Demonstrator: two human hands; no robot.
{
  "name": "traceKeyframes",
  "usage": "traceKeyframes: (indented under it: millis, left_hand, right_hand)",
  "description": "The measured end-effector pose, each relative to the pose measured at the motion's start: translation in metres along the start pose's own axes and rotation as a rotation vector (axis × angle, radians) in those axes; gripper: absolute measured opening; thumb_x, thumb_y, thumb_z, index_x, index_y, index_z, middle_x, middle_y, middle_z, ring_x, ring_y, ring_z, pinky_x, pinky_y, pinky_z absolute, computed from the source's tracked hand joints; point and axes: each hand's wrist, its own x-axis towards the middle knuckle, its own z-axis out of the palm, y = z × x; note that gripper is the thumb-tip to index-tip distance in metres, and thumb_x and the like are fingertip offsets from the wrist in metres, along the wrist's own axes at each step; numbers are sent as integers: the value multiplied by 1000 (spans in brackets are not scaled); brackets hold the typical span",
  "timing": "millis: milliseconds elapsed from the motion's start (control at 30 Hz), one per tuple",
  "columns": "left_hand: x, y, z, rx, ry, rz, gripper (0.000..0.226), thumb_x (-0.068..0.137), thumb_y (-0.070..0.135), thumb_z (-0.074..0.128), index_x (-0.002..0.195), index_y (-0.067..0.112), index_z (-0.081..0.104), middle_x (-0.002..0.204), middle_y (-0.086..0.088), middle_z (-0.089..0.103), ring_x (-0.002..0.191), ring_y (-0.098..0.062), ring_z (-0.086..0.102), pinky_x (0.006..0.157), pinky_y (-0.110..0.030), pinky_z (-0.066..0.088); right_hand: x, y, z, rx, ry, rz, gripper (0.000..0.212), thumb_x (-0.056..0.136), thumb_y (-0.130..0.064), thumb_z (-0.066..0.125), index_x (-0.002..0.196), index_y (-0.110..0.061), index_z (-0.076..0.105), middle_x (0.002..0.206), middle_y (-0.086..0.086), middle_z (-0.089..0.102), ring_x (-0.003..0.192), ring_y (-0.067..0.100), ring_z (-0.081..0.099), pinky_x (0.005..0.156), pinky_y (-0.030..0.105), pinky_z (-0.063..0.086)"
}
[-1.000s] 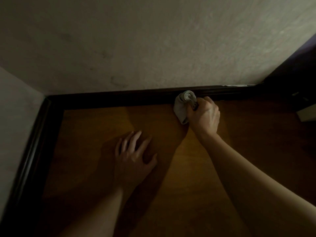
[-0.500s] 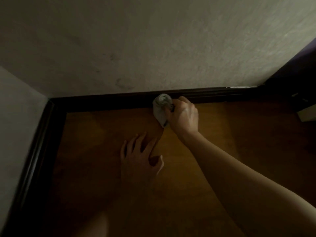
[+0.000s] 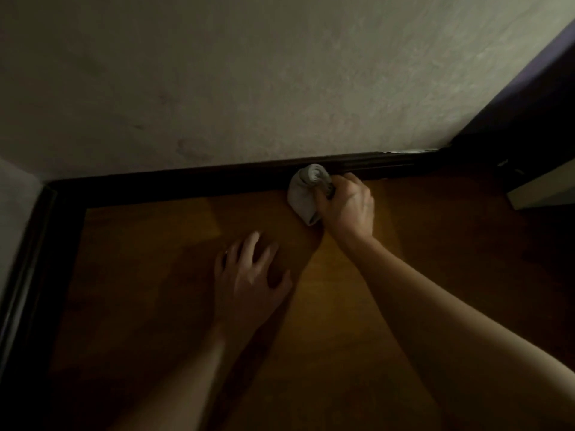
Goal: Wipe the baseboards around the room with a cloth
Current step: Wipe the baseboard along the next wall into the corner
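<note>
Braced flat on the wooden floor (image 3: pixel 389 290) with fingers spread, my left hand (image 3: pixel 249 281) takes my weight, I'd say, so my right hand (image 3: pixel 347 206) can clench the bunched grey cloth (image 3: pixel 306 194) against the dark baseboard (image 3: pixel 193 181), the cloth bulging out just left of my knuckles.

The right hand (image 3: pixel 347 209) shows only its back. The ends of its fingers (image 3: pixel 354 182) are tucked out of sight round the cloth (image 3: pixel 303 194), whose middle is buried in the grip. The cloth covers a stretch of the far baseboard (image 3: pixel 186 181). The left hand (image 3: pixel 249 284) is blurred, its palm hidden against the floor (image 3: pixel 140 275). Both forearms (image 3: pixel 435 306) run off the near edge (the right one also off the right edge). At far right a pale block (image 3: pixel 541 194), perhaps furniture, is cut off by the edge.
</note>
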Motion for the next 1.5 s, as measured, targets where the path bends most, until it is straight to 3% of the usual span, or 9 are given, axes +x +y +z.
traceKeyframes:
  millis: [200,433,600,700,867,1033,1200,1333,1500]
  left_hand:
    - [5,16,2,29,-128,-5,69,86,73,28,141,39,52,158,5,37,147,-25,26,117,-57,24]
    - [3,21,1,35,-104,13,63,85,70,38,138,39,56,148,1,50,145,-30,34,115,-60,26]
    - [3,21,1,43,-115,-7,63,86,70,38,140,42,53,148,1,49,145,-28,33,116,-59,24]
    - [2,23,3,49,-100,-6,61,85,69,43,138,41,54,148,1,49,143,-30,35,115,-61,26]
    - [2,25,3,44,-90,-16,60,83,68,44,136,40,57,147,1,50,143,-30,35,115,-61,25]
    - [5,31,5,65,-58,-44,61,81,67,45,131,37,62,143,-2,54,138,-34,41,112,-64,28]
    - [8,35,1,69,-114,-73,66,82,71,37,139,43,53,151,1,45,141,-34,33,110,-65,29]
    - [10,36,-1,76,-178,-104,74,82,79,21,148,51,36,162,10,27,148,-28,17,116,-60,19]
    - [11,40,-3,88,-226,-120,72,84,80,22,151,55,23,165,13,17,150,-25,8,119,-58,15]
  right_hand:
    - [8,48,-29,-12,93,178,27,94,-40,55,89,-15,63,96,3,57,86,28,59,66,32,34]
    - [7,27,-15,-4,-1,-4,28,94,-43,56,96,-17,66,96,0,57,78,22,59,61,33,43]
    - [6,29,-15,33,54,81,27,94,-40,57,91,-14,65,96,2,58,83,27,61,64,31,34]
    - [5,21,-10,34,12,-16,26,94,-40,58,94,-15,66,97,1,59,80,25,61,61,31,38]
    - [4,24,-9,41,74,61,27,94,-39,56,94,-14,68,97,1,60,81,26,62,62,30,36]
    - [2,-2,-1,64,-36,-75,26,92,-39,59,99,-16,69,98,1,58,78,25,60,59,31,36]
    - [8,28,-17,31,23,-2,26,94,-39,56,98,-15,68,101,4,61,84,29,62,62,32,38]
    - [18,65,-38,-24,80,106,26,94,-37,56,96,-13,67,103,6,61,90,31,62,66,31,35]
    - [19,74,-45,-32,103,138,25,93,-34,56,95,-11,65,102,7,60,88,31,61,66,31,34]
